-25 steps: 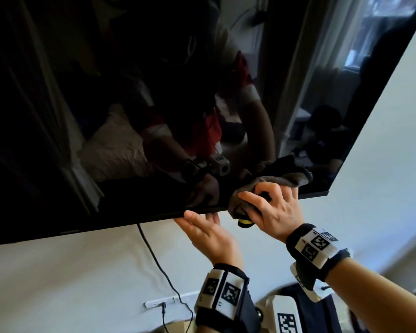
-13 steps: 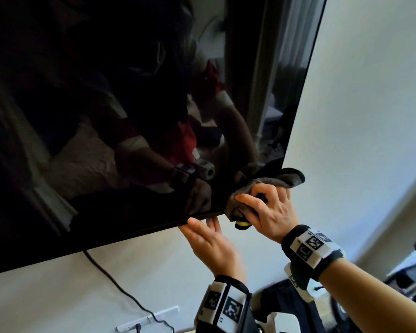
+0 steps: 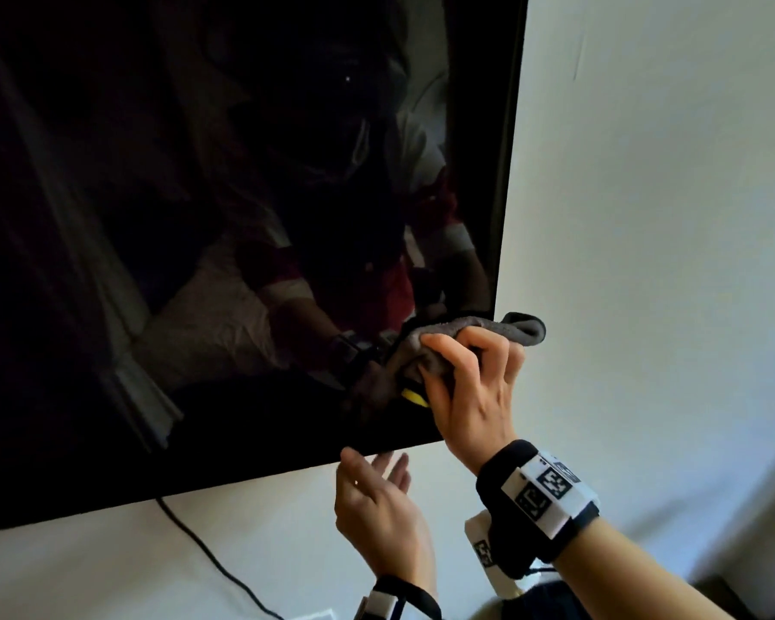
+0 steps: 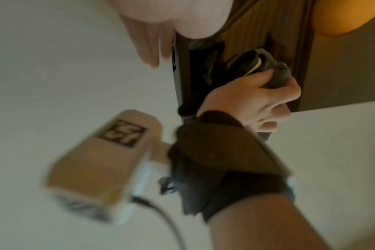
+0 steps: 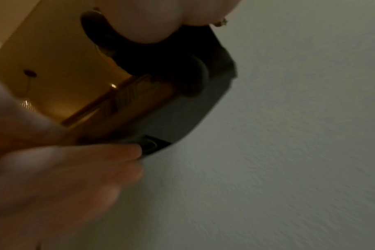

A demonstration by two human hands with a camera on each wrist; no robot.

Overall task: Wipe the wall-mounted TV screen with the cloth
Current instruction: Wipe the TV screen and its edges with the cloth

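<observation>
The wall-mounted TV screen is black and glossy and fills the upper left of the head view. My right hand grips a bunched grey cloth with a yellow trim and presses it on the screen's lower right corner, against the right bezel. One end of the cloth hangs past the bezel over the wall. My left hand is open just below the TV's bottom edge, its fingertips at the bezel. The left wrist view shows the right hand curled round the cloth.
A black cable hangs from under the TV and runs down the white wall towards a white socket strip. A dark object sits low at the right.
My right hand has slid the cloth right along the bottom edge to the corner, then a little up the right bezel. The left hand has stayed under the bottom edge.
</observation>
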